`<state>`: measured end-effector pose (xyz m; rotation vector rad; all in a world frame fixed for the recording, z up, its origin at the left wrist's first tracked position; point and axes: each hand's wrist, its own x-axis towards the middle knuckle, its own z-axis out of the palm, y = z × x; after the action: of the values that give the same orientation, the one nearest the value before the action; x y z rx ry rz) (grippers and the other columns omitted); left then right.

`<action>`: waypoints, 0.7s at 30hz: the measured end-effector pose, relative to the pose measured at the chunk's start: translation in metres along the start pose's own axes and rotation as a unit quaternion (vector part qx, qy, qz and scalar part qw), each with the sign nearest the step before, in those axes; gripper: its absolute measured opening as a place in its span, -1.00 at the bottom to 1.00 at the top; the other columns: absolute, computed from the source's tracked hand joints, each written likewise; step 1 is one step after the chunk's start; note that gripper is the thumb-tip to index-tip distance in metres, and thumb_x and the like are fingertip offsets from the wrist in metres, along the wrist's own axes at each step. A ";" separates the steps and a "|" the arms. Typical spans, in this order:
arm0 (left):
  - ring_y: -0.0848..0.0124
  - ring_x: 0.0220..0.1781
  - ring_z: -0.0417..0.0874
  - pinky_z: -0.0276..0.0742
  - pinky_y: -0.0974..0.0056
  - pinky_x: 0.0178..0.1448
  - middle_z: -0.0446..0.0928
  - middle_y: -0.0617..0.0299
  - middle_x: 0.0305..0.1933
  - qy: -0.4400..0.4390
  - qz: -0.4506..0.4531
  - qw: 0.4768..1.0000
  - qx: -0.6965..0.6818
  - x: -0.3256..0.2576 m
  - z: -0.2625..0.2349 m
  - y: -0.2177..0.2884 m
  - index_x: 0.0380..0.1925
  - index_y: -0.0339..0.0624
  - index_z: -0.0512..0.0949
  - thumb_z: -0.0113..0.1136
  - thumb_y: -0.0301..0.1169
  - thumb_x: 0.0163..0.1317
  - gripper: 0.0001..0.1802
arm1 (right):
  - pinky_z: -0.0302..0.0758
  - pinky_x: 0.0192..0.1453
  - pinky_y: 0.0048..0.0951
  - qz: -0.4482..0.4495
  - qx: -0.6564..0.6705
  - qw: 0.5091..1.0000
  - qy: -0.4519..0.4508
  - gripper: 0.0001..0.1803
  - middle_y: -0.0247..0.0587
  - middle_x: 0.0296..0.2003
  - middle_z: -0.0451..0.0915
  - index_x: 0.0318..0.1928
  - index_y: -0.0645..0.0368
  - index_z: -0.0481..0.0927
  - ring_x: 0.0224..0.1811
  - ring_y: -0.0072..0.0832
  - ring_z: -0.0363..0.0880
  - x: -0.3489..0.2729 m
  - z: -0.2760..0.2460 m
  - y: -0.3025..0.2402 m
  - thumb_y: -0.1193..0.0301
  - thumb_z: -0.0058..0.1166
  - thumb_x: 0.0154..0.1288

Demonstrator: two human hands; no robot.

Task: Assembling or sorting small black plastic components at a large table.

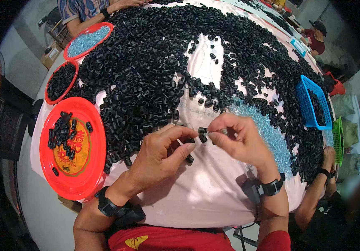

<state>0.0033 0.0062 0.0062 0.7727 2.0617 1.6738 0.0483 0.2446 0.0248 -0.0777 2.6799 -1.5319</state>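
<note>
1. The small black cap (203, 134) sits pinched between your two hands, just above the bare pink cloth of the table (205, 188). It looks light, stiff and smooth, so it could slip; hold it by its round sides.
2. Your left hand (163, 148) is nearly closed, thumb and forefinger tips pressed to the cap's left side.
3. Your right hand (234, 136) is curled tight, its fingertips on the cap's right side; whether it also holds a clear bead I cannot tell.
4. The heap of black caps (146, 71) covers most of the table.
5. The big red plate (73, 148) at your left holds a small cluster of caps.
6. The blue basket (303, 98) at your right holds more caps.
7. The strip of clear beads (272, 134) lies just beside your right hand.
</note>
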 end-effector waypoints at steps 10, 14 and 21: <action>0.60 -0.41 0.58 0.49 0.40 -0.32 0.61 0.23 -0.35 0.014 -0.006 0.999 -0.030 -0.002 0.014 -0.002 -0.11 -0.33 0.59 0.24 -0.43 0.40 -0.82 | 0.52 -0.33 -0.44 -0.025 0.017 0.999 -0.026 -0.83 -0.15 -0.37 0.72 -0.16 0.22 0.71 -0.37 -0.43 0.68 -0.006 0.012 -0.023 0.41 0.29 0.29; 0.62 -0.39 0.56 0.48 0.41 -0.32 0.61 0.28 -0.35 0.007 -0.039 0.998 -0.039 -0.004 0.009 0.008 -0.14 -0.32 0.57 0.19 -0.41 0.43 -0.83 | 0.57 -0.24 -0.35 -0.089 0.002 0.996 -0.008 -0.83 -0.11 -0.35 0.73 -0.16 0.23 0.72 -0.31 -0.32 0.72 -0.006 0.013 -0.020 0.44 0.29 0.27; 0.71 -0.48 0.33 0.23 0.51 -0.43 0.43 0.46 -0.44 -0.012 -0.125 0.971 -0.203 -0.005 0.012 0.004 -0.21 -0.18 0.53 0.08 -0.33 0.52 -0.83 | 0.60 -0.13 -0.32 -0.083 -0.049 0.995 0.009 -0.83 -0.06 -0.31 0.75 -0.19 0.23 0.75 -0.29 -0.27 0.72 -0.011 0.004 -0.026 0.51 0.29 0.19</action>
<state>0.0147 0.0130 0.0075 0.3795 1.6362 1.8380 0.0595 0.2292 0.0451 -0.2984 2.8256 -1.4478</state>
